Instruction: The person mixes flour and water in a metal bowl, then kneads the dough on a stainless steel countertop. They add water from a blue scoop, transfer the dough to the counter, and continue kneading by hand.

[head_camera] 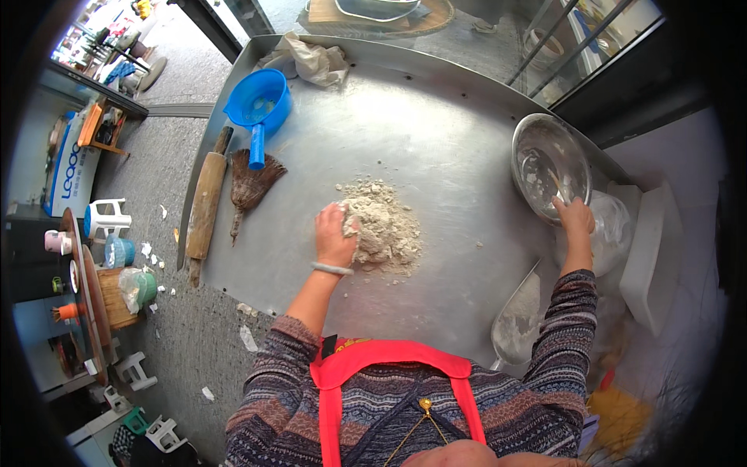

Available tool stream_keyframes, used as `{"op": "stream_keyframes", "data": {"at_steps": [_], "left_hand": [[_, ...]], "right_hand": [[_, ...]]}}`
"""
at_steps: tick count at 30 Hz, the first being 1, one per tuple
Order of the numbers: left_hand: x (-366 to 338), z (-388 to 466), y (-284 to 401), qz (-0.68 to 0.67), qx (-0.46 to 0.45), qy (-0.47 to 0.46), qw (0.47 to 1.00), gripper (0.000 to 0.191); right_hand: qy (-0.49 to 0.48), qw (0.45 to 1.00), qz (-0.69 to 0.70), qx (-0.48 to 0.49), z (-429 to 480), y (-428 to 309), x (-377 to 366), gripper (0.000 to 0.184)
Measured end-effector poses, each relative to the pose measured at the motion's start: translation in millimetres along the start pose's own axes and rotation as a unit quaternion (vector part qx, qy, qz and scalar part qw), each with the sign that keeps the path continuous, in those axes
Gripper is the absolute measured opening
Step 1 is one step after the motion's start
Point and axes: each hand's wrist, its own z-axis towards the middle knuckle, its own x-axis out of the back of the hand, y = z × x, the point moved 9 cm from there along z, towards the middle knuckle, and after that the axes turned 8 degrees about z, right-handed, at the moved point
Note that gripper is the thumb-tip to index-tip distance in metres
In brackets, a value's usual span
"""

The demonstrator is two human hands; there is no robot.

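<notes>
A heap of crumbly, floury dough (385, 227) lies in the middle of the metal worktop (455, 233). My left hand (336, 233) is at the heap's left side, its fingers against the dough; whether they grip a lump is hard to tell. At the right edge, my right hand (575, 216) is on the near rim of a tilted stainless steel bowl (528, 181), which has floury residue and a thin stick-like utensil inside. Nearer my body, a metal scoop (516, 327) with flour in it lies beside my right forearm.
At the left stand a blue plastic dipper (274, 117), a whisk broom (251, 181) and a wooden rolling pin (207, 204). A crumpled cloth (315, 61) lies at the far left corner. A clear plastic bag (610, 227) and a white plastic bin (650, 262) stand at the right. A raised rim edges the worktop.
</notes>
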Motion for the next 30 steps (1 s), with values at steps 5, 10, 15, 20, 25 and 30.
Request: {"op": "stream_keyframes", "data": {"at_steps": [5,10,15,20,25,30], "left_hand": [[-33.0,18.1,21.0,0.051,-0.05,-0.005,0.997,0.046],[-46.1,15.4,24.3,0.116,-0.039,-0.049,0.991,0.042],[-47.6,31.9,19.2,0.085,-0.03,-0.05,0.995,0.028],[-71.7,60.7,6.4,0.155,-0.068,-0.091,0.981,0.02],[-71.4,68.7,7.5,0.171,-0.072,-0.095,0.978,0.017],[-66.1,67.7,10.2,0.171,-0.058,-0.108,0.978,0.027]], "right_hand": [[0.221,0.91,0.13,0.327,-68.0,-108.1,31.9,0.041],[0.064,0.811,0.342,0.47,-231.8,-226.1,-58.0,0.044],[0.024,0.789,0.46,0.406,-270.3,-286.3,-101.8,0.042],[0.028,0.83,0.408,0.38,-245.5,-313.9,-113.9,0.032],[0.052,0.851,0.385,0.353,-253.6,-295.1,-110.3,0.034],[0.042,0.938,0.238,0.247,-228.3,-181.0,-118.1,0.048]]}}
